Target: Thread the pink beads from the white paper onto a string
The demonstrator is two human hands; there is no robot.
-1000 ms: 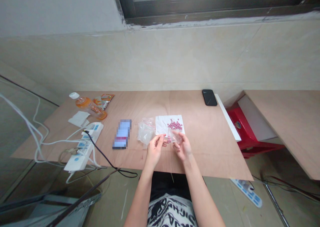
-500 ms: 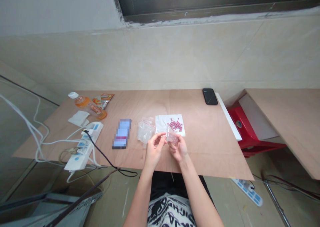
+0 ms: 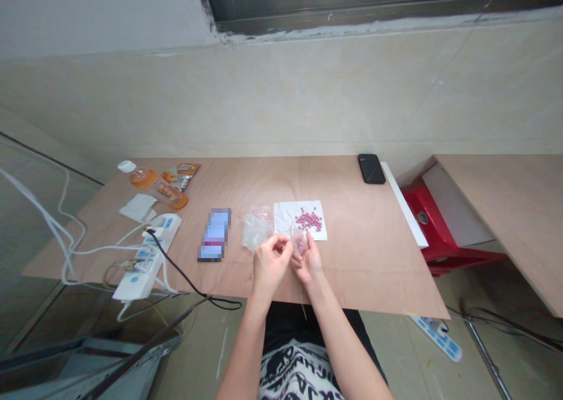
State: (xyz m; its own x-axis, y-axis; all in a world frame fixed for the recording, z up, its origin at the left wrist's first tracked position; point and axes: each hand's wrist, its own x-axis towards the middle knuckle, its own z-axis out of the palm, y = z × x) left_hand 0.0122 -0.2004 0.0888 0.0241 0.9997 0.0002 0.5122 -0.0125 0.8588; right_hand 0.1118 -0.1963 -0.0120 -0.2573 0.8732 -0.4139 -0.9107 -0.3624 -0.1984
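Note:
A small clear plastic bag (image 3: 299,239) with some pinkish beads in it is held between my hands, over the near edge of a white sheet of paper (image 3: 284,212). My left hand (image 3: 272,254) pinches the bag's left side with thumb and fingers. My right hand (image 3: 309,262) supports it from the right, its fingers curled beneath and around it. On the paper just beyond lies a loose cluster of pink beads (image 3: 308,219). Left of the paper, a larger clear plastic bag (image 3: 256,227) rests on the wooden table (image 3: 378,259), close to my left hand.
A phone with a blurred screen (image 3: 214,234) lies to the left. Farther left are a power strip (image 3: 147,259) with cables, an orange drink bottle (image 3: 158,187), a snack packet (image 3: 187,174) and a tissue (image 3: 138,207). A black phone (image 3: 372,169) lies back right.
The bag has tipped lower between my hands. My right hand has shifted slightly left and turned, its thumb now pointing up beside the bag. The beads on the paper look unchanged.

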